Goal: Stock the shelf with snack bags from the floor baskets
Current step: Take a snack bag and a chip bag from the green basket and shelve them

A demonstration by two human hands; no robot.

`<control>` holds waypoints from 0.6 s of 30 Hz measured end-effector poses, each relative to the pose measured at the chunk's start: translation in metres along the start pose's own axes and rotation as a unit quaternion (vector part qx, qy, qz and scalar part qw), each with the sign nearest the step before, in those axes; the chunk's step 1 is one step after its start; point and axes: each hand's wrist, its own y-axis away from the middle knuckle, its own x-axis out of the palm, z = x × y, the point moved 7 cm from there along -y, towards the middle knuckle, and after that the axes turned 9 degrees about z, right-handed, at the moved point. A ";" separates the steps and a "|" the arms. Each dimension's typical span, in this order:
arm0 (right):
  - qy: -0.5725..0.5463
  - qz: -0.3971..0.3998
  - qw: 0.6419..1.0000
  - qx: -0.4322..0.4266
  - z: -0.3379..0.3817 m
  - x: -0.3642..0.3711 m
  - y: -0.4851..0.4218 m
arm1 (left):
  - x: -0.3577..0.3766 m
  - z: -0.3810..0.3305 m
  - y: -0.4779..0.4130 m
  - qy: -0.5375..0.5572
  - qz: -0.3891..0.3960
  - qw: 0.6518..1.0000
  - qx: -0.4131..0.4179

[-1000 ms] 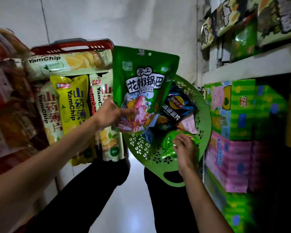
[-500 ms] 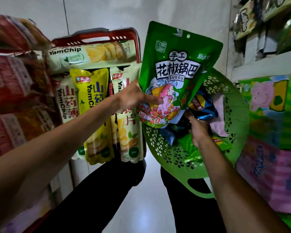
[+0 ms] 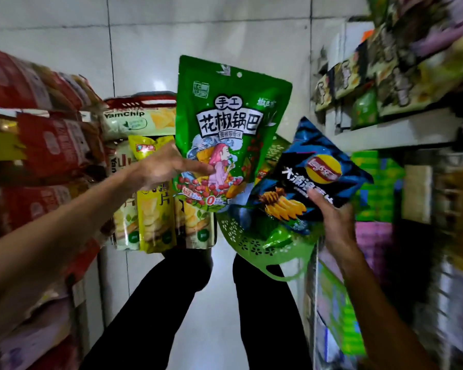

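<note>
With 2 bags held over the green basket (image 3: 247, 247), the left hand (image 3: 166, 169) pinches the upright green bag (image 3: 225, 129) while the right hand (image 3: 332, 220) grips the tilted blue chip bag (image 3: 313, 180), nearer the right-side shelf (image 3: 393, 132).

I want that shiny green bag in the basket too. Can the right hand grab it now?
Probably not yet. The right hand is close, but it grips the blue bag, held over the shiny green bag in the basket.
</note>
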 end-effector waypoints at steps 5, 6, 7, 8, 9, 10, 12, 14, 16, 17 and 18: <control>-0.018 0.060 0.996 -0.066 0.142 0.015 0.084 | -0.041 -0.044 0.133 -0.007 -0.078 0.995 0.068; -0.027 0.058 0.995 -0.075 0.172 0.018 0.105 | -0.047 -0.050 0.166 -0.018 -0.091 0.993 0.075; -0.033 0.057 0.994 -0.091 0.202 0.019 0.128 | -0.055 -0.057 0.199 -0.022 -0.112 0.990 0.085; -0.037 0.057 0.991 -0.114 0.233 0.020 0.155 | -0.054 -0.072 0.237 0.009 -0.131 0.987 0.096; -0.041 0.061 0.988 -0.136 0.259 0.020 0.180 | -0.051 -0.088 0.275 0.037 -0.146 0.982 0.117; -0.041 0.071 0.984 -0.158 0.288 0.024 0.207 | -0.048 -0.105 0.317 0.051 -0.172 0.977 0.116; -0.036 0.091 0.973 -0.209 0.339 0.031 0.257 | -0.036 -0.132 0.390 0.060 -0.217 0.966 0.130; -0.029 0.108 0.960 -0.257 0.384 0.036 0.304 | -0.035 -0.150 0.458 0.060 -0.251 0.954 0.155; -0.027 0.136 0.942 -0.307 0.428 0.043 0.356 | -0.031 -0.176 0.521 0.033 -0.255 0.949 0.185; -0.031 0.159 0.928 -0.334 0.445 0.048 0.379 | -0.025 -0.191 0.551 0.004 -0.255 0.943 0.214; -0.024 0.182 0.915 -0.360 0.467 0.055 0.407 | -0.016 -0.207 0.592 -0.016 -0.276 0.930 0.241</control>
